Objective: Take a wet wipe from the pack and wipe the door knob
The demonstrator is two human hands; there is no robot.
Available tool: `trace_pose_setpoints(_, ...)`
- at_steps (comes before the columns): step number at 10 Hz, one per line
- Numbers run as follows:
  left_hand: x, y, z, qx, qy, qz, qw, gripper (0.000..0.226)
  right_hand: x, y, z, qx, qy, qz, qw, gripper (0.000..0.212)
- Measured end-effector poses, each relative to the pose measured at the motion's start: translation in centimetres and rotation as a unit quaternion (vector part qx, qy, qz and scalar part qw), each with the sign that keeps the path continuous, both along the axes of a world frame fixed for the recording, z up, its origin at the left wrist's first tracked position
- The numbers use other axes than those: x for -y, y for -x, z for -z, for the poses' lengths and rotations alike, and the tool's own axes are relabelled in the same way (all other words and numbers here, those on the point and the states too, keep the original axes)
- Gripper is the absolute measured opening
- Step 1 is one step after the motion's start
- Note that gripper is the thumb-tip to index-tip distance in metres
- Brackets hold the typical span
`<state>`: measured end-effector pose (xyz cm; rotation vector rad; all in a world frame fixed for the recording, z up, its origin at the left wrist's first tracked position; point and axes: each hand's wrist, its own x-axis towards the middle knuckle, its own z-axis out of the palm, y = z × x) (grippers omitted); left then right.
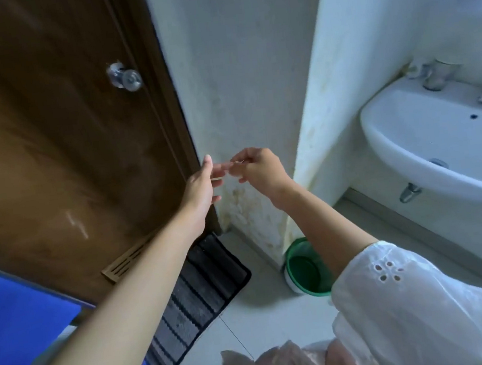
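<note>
A shiny metal door knob (125, 77) sticks out of the brown wooden door (49, 144), near its right edge. Both hands are held up together in front of the pale wall, below and to the right of the knob. My left hand (204, 183) has its fingers stretched out toward the right. My right hand (257, 165) pinches its fingertips at the tips of my left fingers. A thin pale sliver shows between them, too blurred to identify. No wet wipe pack is in view.
A white sink (439, 141) with taps hangs on the right. A green bucket (306, 268) stands on the floor at the wall corner. A dark striped mat (198, 295) lies before the door. A blue surface (17, 315) is at the left, and crumpled clear plastic (278, 364) at the bottom.
</note>
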<state>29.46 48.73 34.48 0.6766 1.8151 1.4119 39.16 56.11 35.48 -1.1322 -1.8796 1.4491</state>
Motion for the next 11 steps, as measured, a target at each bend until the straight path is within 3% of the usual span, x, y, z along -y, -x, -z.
trace_pose_setpoints(2,-3.0,-4.8,3.0,-0.04,0.068,0.08,0.994,0.026,-3.0,-6.2,3.4,0.126,0.014,0.032,0.991,0.022)
trace_pose_setpoints(3,-3.9,-6.5,4.6,-0.062,0.105,0.112,0.986,0.02,-4.7,-9.4,5.9,0.211,0.034,0.019,0.977,0.017)
trace_pose_setpoints(4,-4.3,-7.8,6.2,-0.134,0.16,0.148,0.967,0.019,-6.1,-11.6,8.4,0.287,0.074,-0.021,0.955,0.02)
trace_pose_setpoints(6,-4.4,-9.9,7.9,-0.24,0.213,0.159,0.934,0.023,-7.6,-13.9,11.2,0.404,0.046,-0.098,0.908,0.028)
trace_pose_setpoints(9,-4.3,-11.0,8.8,-0.259,0.252,0.177,0.916,0.025,-10.3,-17.2,12.9,0.466,0.061,-0.172,0.866,0.04)
trace_pose_setpoints(11,-4.7,-11.2,9.0,-0.286,0.239,0.171,0.912,0.027,-10.8,-17.7,13.6,0.486,0.019,-0.18,0.855,0.045)
